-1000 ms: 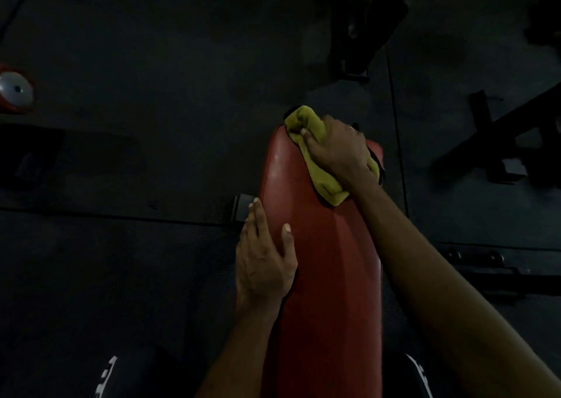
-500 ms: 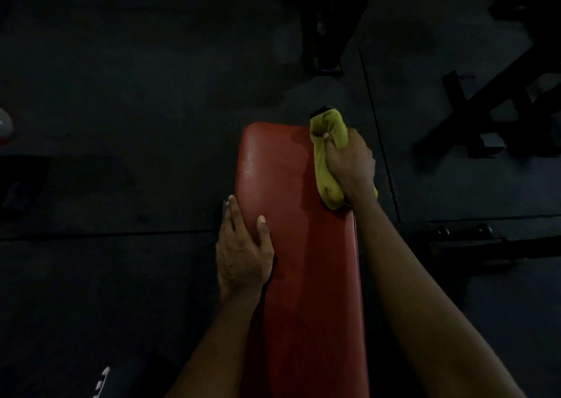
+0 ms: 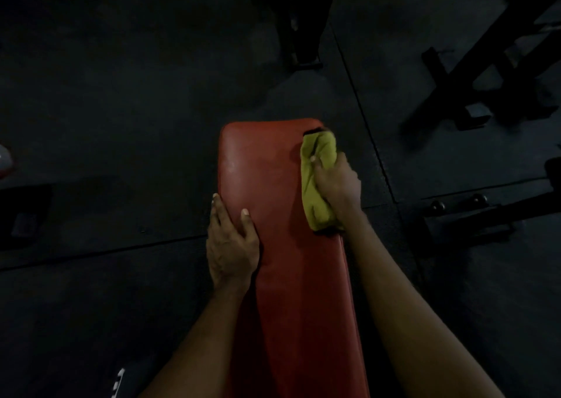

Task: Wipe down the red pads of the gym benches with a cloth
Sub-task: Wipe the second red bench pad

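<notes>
Here, the right hand (image 3: 337, 185) bore on the long red vinyl bench pad (image 3: 291, 276).
It clenched a bunched yellow-green cloth (image 3: 314, 203) against the pad's right edge, near the far corner — the left hand (image 3: 232, 246) lay slack on the left edge, holding nothing. The pad ran lengthwise straight away from the person, so a pull bodyward looked natural; a dark metal frame (image 3: 491, 214) stood apart, rightward.

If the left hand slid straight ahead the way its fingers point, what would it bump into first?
Probably nothing: the left hand rests on the left edge of the red pad, fingers pointing away from the person, and only bare pad lies ahead up to its far corner. Beyond is dark floor.
</notes>
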